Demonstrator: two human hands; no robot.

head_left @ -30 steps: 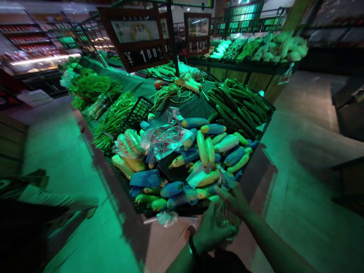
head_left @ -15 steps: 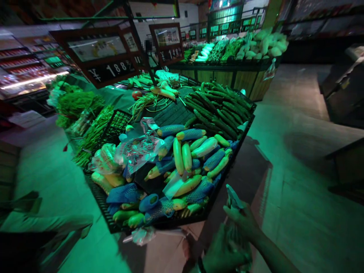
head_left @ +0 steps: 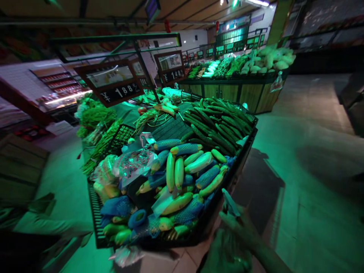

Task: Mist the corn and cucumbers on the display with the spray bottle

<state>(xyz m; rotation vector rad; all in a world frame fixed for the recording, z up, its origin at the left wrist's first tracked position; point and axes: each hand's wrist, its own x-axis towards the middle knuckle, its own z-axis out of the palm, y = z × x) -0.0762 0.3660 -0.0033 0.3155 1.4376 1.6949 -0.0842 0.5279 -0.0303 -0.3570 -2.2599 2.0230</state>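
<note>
Pale flat piece point(head_left: 231, 203) in your grip, you have the produce stand ahead: a broad black crate point(head_left: 98, 227), dark cucumbers point(head_left: 224, 121) at its far right, then netted and bare pale-green gourds point(head_left: 170, 172). Your hands are low beside its near right side; give them a little room from that rim so nothing snags. Your left hand point(head_left: 224, 254), blurred, sits below and close to your right hand point(head_left: 241, 227); I can't tell what its fingers hold, so steady it before shifting your grip. Your right fingers look pinched on the piece's lower end, its narrow tip slanting up past them. It looks thin: pinch lightly, away from the tip.
</note>
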